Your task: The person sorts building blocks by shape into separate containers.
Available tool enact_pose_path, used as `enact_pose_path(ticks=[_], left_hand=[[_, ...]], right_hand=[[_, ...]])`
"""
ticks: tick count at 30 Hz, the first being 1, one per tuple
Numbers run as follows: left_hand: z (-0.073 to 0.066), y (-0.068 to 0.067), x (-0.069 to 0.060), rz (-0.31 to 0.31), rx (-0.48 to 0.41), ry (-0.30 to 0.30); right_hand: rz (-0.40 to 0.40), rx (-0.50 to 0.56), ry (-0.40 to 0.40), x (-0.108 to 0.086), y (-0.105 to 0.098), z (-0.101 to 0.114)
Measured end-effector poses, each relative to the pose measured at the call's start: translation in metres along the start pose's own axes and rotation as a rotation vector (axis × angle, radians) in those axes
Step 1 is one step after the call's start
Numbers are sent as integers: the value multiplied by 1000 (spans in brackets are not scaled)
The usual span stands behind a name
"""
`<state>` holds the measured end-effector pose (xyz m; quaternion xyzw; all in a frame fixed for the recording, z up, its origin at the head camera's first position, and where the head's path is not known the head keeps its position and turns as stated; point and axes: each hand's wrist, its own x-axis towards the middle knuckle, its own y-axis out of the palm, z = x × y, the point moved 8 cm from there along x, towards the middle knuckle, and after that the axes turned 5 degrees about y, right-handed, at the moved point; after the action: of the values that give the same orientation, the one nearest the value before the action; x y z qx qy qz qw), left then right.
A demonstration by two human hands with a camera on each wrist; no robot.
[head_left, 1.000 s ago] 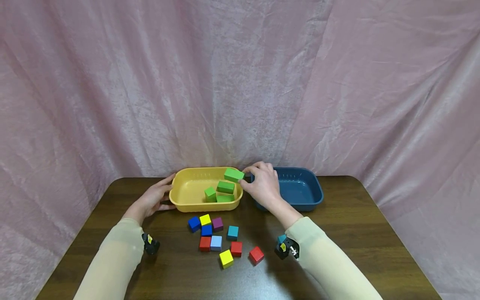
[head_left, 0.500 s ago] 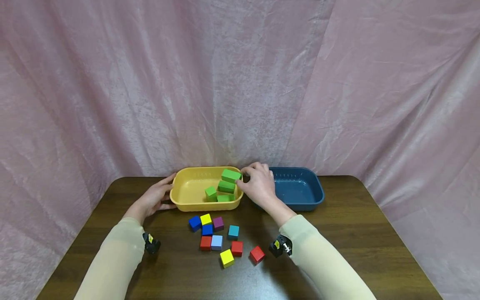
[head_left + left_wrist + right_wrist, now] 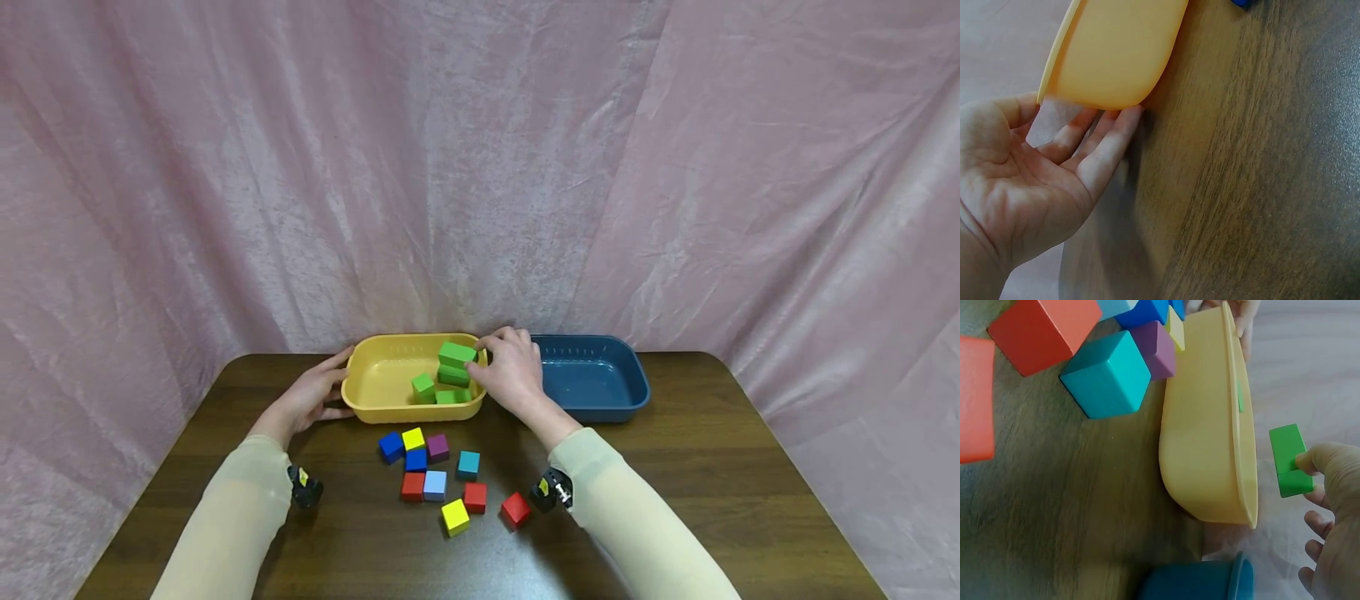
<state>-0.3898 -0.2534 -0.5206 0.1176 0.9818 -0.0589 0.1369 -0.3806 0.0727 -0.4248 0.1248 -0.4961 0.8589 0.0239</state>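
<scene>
My right hand (image 3: 510, 372) pinches a green rectangular block (image 3: 457, 354) between thumb and fingers. In the right wrist view this green block (image 3: 1291, 460) is held above the rim of the yellow tray (image 3: 411, 413). Several other green blocks lie inside the tray, among them a small one (image 3: 423, 388) and a longer one (image 3: 453, 377) partly under the held block in the head view. My left hand (image 3: 307, 397) touches the left end of the yellow tray. In the left wrist view its thumb meets the rim and its extended fingers (image 3: 1107, 153) touch the outer wall.
A dark blue tray (image 3: 637, 387) stands right of the yellow one, partly behind my right hand. In front of the trays lie several loose cubes, including teal (image 3: 468, 465), purple (image 3: 438, 447), yellow (image 3: 455, 517) and red (image 3: 515, 510). A pink curtain (image 3: 480, 183) hangs behind the table.
My right hand has moved left with the green block, bringing it farther over the right part of the yellow tray. My left hand stays at the tray's left end.
</scene>
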Motion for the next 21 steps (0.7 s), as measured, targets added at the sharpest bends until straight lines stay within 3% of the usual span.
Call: enact_pose_path(ticks=[13, 21], left_hand=[[1, 2, 2, 0, 0, -4], [1, 3, 5, -7, 2, -11]], right_hand=[[58, -30, 28, 0, 13, 2], [30, 32, 16, -3, 1, -1]])
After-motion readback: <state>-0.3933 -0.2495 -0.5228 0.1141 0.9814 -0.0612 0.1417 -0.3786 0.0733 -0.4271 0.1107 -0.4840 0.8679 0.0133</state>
